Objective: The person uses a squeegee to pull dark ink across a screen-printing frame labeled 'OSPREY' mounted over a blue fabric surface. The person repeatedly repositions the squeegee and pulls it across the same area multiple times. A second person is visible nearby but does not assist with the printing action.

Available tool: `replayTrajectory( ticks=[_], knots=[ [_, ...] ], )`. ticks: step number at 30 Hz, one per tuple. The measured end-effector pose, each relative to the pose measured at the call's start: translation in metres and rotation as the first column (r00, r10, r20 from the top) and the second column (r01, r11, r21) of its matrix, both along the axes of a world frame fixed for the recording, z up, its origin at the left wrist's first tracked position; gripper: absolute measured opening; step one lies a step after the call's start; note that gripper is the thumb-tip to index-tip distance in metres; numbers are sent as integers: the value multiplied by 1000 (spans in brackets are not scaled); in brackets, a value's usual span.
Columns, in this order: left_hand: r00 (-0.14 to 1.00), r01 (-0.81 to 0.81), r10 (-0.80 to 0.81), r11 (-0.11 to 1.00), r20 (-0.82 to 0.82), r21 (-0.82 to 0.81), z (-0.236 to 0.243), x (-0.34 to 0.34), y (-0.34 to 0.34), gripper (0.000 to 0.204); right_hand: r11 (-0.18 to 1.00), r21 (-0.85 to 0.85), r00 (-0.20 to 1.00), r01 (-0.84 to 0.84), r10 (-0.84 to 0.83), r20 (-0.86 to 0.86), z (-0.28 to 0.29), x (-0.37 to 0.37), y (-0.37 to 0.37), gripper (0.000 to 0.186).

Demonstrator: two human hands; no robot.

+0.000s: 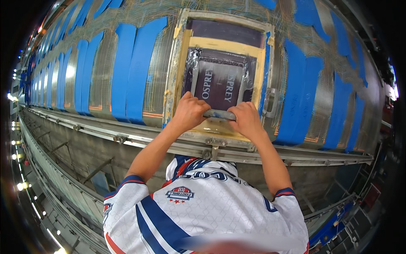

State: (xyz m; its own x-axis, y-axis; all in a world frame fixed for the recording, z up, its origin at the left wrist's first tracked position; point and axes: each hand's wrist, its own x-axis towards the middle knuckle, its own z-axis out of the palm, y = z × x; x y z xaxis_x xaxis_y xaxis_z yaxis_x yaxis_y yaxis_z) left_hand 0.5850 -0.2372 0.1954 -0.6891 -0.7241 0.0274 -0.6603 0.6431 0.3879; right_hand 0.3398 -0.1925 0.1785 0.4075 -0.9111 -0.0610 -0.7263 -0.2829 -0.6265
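- Blue, bright blue, right across my feed: those fabric pieces (146, 55) glow in flat, solid panels!
- Between them I'm getting a metallic grey-brown table (103, 67), scribbled with fine multicoloured lines, orange stripes along the near edge.
- Now the screen frame (175, 63): dull silver, blue down its right side, pale yellow tape (224, 43) inside.
- Its mesh (216, 80) shows me deep purple, with pale blue-white lettering and glossy dark smears.
- Grey bar (218, 114), touched with blue!
- And the shirt (228, 211): white, faint geometric lines, navy bands, red trim, a red-and-navy badge (179, 193), red stars beneath.
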Motion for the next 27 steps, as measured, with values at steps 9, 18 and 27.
replayTrajectory(
  ticks=[9,18,27],
  knots=[
    [999,-3,8,996,48,-87,-10,-41,-197,30,995,58,982,76,-64,-178,11,-36,-194,28],
    [997,-16,21,997,76,-70,-9,-31,-137,28,998,-25,986,58,-62,-152,-7,-24,-135,25],
    [996,-35,18,982,-90,-185,-14,9,27,21,967,37,961,252,-254,106,13,-21,-12,45]
  ],
)
